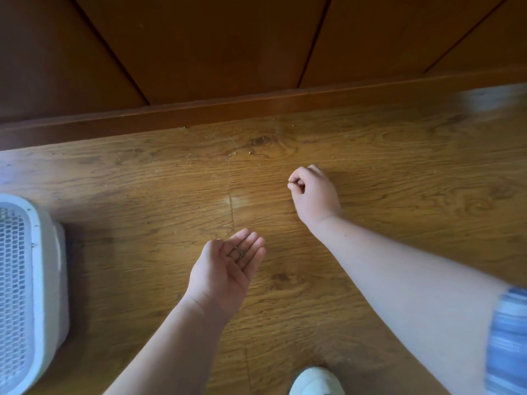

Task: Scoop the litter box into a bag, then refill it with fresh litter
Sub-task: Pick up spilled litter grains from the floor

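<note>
A white litter box (42, 283) with a mesh grid top sits at the left edge, partly out of frame. My left hand (226, 269) is cupped palm up over the wooden floor, with a few small dark litter grains (241, 253) lying on its fingers. My right hand (312, 192) hovers further out above the floor, fingers curled and thumb pinched against the forefinger; whether a grain sits in the pinch cannot be told. Stray specks of litter (251, 151) lie scattered on the floor near the skirting.
A dark wooden skirting (256, 105) and panelled wall run across the top. A white shoe (316, 382) shows at the bottom edge. A blurred pale blue shape (493, 96) sits at the far right by the wall.
</note>
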Tool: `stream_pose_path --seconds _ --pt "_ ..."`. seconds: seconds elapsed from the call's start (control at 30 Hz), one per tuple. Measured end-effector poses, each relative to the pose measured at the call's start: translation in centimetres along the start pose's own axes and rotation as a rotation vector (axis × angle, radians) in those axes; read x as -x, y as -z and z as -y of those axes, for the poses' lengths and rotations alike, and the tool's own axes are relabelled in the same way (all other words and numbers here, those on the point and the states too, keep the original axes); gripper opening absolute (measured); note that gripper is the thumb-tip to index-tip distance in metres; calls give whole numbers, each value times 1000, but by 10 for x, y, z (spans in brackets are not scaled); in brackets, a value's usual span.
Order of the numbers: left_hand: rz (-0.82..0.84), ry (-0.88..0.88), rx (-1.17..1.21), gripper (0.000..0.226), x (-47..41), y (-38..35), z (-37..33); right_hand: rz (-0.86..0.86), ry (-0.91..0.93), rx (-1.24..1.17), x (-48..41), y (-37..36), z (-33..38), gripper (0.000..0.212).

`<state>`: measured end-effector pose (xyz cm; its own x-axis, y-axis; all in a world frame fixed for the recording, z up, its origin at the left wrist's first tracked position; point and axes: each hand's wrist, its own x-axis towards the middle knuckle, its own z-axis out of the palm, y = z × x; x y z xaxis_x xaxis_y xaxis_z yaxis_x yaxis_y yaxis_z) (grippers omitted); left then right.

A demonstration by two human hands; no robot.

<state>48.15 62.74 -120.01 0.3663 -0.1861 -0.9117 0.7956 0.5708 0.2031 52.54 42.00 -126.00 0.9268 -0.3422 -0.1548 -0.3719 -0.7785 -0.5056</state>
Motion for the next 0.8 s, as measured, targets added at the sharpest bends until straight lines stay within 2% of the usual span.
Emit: stream_pose_path --seconds 0.2,0.37,0.43,0.8 --pt "23 15 3 46 -7 -5 9 27 27 83 -4 4 6 16" --pt "42 20 17 45 -9 -5 10 -199 -300 -33 -34 38 -35 15" --pt "44 20 32 45 -8 -7 11 -233 -369 -48 -39 46 -50 14" --pt "47 33 34 44 -7 -16 5 -197 -409 -15 -51 37 -42 12"
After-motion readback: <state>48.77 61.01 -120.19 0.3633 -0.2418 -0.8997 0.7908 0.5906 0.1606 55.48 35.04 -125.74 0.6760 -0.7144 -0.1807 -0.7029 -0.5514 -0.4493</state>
